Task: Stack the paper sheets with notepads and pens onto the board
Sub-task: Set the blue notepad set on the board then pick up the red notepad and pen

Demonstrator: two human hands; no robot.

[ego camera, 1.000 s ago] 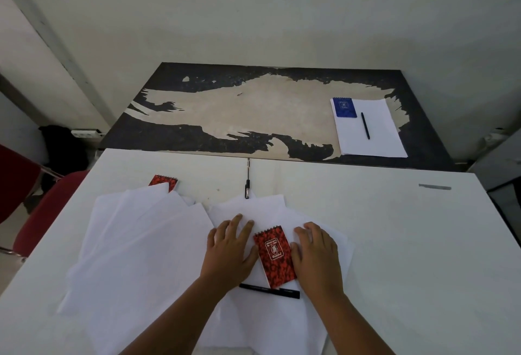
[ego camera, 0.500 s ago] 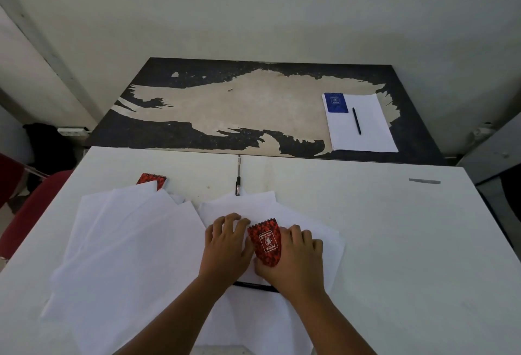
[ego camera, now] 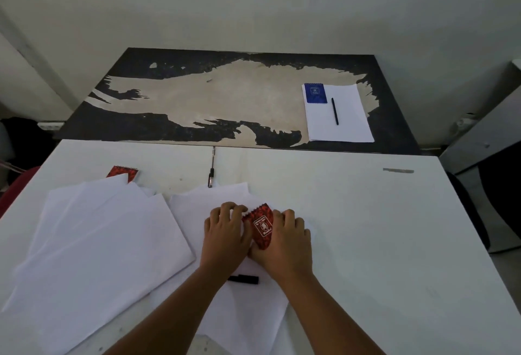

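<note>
head view: both hands closer together, red notepad (ego camera: 261, 227) now squeezed between

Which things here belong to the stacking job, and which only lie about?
Job: loose sheets, red notepads, pens, board, finished stack.
Lying about: red chair, grey strip.

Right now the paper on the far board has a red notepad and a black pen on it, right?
Not quite. In the head view, the notepad on the paper sheets on the board is blue, not red. The black pen does lie there beside it. The red notepad is the one between the hands, on the near white table.
</note>
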